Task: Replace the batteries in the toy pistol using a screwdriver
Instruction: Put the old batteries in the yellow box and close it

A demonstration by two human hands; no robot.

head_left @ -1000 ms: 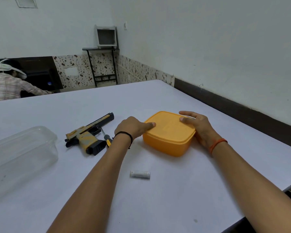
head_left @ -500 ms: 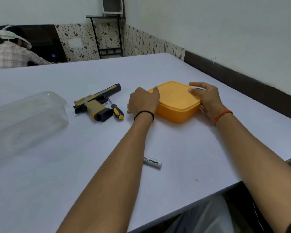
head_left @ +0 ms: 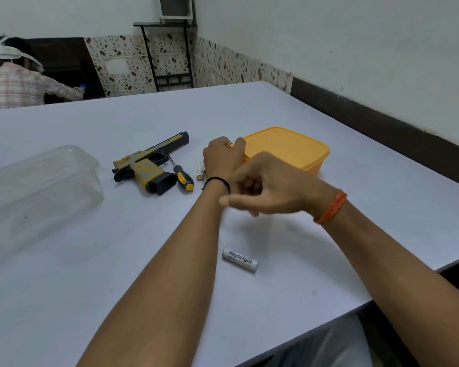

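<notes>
The yellow-and-black toy pistol [head_left: 149, 166] lies on its side on the white table. A screwdriver [head_left: 182, 176] with a black-and-yellow handle lies just right of its grip. A small battery [head_left: 200, 171] rests beside my left hand [head_left: 223, 157], which grips the near left corner of the closed orange box [head_left: 289, 149]. My right hand [head_left: 270, 188] hovers, blurred, above my left wrist, its fingers loosely curled with nothing seen in them. A white battery marked Heybright [head_left: 239, 260] lies nearer to me, between my forearms.
A clear plastic container [head_left: 37, 192] lies at the left of the table. The table's near right edge [head_left: 382, 296] runs diagonally below my right forearm. Another person [head_left: 16, 80] sits beyond the far edge, and a wall runs along the right.
My right hand has left the orange box's right side and swung left and toward me, over my left wrist. My left hand stays at the box's corner. The view tilted downward.
</notes>
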